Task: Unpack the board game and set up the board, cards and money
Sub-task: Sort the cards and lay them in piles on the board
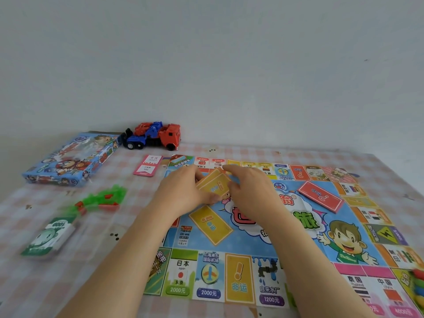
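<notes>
Both hands meet over the far-left part of the board (298,244). The left grip (183,191) and right grip (249,191) are curled round a stack of yellow cards (214,185), which is held face up just above the board. The stack sits askew to the board's edges, with one corner pointing toward the far side. Fingers cover both its ends, so I cannot tell exactly how its long axis runs.

Just nearer to me is a printed yellow slot (210,223), its long axis running diagonally from far-left to near-right. A red card stack (320,196) lies on the board's right half on the same slant.

The board lies flat on the checked surface (96,283), its long side running left to right and its near row of squares reading upright toward me.

Off the board to the left are a pink card (148,167), the game box (71,157), a toy truck (152,135), a bag of green and red pieces (101,199) and a stack of green money (49,236).
</notes>
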Motion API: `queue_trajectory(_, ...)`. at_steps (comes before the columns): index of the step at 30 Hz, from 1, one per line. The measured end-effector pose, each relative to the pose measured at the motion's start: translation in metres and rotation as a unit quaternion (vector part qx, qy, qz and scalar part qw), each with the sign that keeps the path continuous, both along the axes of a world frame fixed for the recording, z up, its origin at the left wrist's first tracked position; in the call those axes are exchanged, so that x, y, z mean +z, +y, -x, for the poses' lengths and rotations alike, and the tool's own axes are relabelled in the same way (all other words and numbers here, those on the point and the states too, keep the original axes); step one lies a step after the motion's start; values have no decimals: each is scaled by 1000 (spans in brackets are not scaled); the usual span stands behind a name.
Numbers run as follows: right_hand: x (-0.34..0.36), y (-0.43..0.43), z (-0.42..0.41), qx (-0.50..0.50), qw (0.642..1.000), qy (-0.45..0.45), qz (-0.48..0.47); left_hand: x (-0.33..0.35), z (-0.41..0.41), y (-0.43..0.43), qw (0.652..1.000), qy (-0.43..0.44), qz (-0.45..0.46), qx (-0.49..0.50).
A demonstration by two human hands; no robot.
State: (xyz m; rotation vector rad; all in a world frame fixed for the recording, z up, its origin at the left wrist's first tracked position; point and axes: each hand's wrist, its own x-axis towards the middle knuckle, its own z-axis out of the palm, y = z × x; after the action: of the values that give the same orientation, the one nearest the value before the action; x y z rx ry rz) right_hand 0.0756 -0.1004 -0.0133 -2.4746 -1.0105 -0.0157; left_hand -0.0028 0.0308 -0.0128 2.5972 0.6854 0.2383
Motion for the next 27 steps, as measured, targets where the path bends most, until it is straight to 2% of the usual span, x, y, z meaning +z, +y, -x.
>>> queue_trajectory(6,1,-5,-9,-41,993,20,-110,3,3,3,996,-73,33,-35)
queue_trajectory(11,5,-6,-7,-32,978,56,-201,7,5,3,989,-132,52,-41)
queue_trajectory(23,3,-4,-7,-50,967,83,-237,4,1,3,982,-164,77,-46)
queue_trajectory(27,2,-5,-9,-65,963,83,-250,2,0,6,976,-179,120,-44)
